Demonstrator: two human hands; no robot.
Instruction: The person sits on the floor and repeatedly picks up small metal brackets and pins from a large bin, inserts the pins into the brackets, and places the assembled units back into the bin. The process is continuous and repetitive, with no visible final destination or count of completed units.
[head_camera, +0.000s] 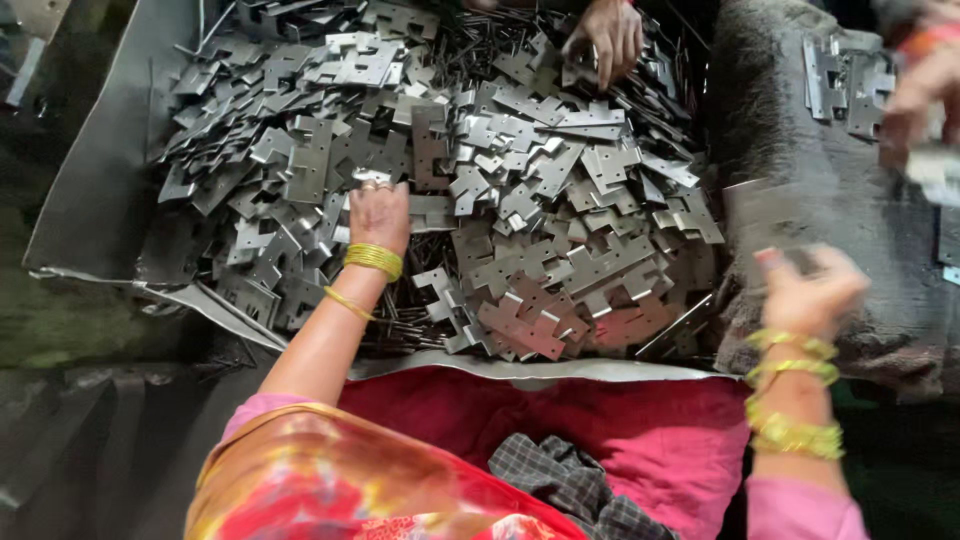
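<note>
- left hand (378, 215) palm-down on heap of flat grey metal plates (520, 215), fingers buried in them
- right hand (808, 290) blurred, raised over dark cloth (800, 130), holding a plate (762, 212)
- another person's hand (605, 35) on heap's far edge

One head-worn camera looks steeply down, close over the pile of metal hinge plates (480, 180). It faces forward, toward twelve o'clock.

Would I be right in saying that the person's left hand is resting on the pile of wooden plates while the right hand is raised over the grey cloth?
Not quite: the plates are metal, not wood. The head view shows the left hand resting on that pile while the right hand is raised over the grey cloth.
</note>
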